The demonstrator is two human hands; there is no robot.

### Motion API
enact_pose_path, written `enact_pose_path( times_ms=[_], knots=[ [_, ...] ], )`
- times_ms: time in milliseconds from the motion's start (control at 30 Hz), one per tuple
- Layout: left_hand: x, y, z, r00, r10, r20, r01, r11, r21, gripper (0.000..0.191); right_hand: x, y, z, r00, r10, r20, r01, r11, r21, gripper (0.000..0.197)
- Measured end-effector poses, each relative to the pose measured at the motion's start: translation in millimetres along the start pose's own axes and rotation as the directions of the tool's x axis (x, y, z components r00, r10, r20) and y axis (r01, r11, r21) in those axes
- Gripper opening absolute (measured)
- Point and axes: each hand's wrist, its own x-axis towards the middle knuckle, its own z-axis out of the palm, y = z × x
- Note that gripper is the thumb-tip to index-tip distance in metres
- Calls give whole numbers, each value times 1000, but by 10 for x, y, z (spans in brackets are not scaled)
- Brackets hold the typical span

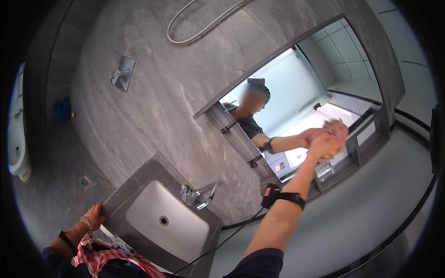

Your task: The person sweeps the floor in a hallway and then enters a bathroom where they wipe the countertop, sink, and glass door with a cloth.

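My right hand [324, 147] is stretched out to the wall mirror [295, 80], near its lower right part. Bunched in its fingers is a pink cloth [338, 131], blurred and pressed at or close to the glass. The reflected arm and hand meet mine there. My left hand [93, 214] rests on the left edge of the grey tiled counter [139, 180], fingers spread and holding nothing. Between my arms lies a white rectangular sink basin [170, 215] with an open drain. A chrome faucet [198, 194] stands behind it.
Dark shelving [354, 149] with a metallic cup [325, 172] borders the mirror. Black hooks [227, 128] sit on its left panel. A black cable [222, 241] runs from my right wrist strap. Far left are a toilet [16, 149], blue slippers [62, 109] and a floor drain [85, 181].
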Motion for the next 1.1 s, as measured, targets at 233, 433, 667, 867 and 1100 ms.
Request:
enact_pose_path(
  times_ms=[233,433,667,867,1100],
  knots=[
    [-41,143,-15,1000,10,7,-10,1000,18,66,240,-1400,-191,985,-42,166,33,998,57,15],
    [6,-73,36,993,88,-72,-84,995,54,65,-1202,-2021,-312,761,-649,-2,453,529,718,38],
    [155,-245,228,997,77,-22,-76,997,29,67,-1334,36,-475,895,-349,277,230,895,382,49],
    [175,-263,199,993,118,-11,-118,993,-27,66,-1416,-126,-418,899,401,174,-431,880,200,48],
    [120,-178,165,990,139,2,-139,989,48,65,-1660,-1382,-570,927,-274,255,144,891,431,35]
  ],
)
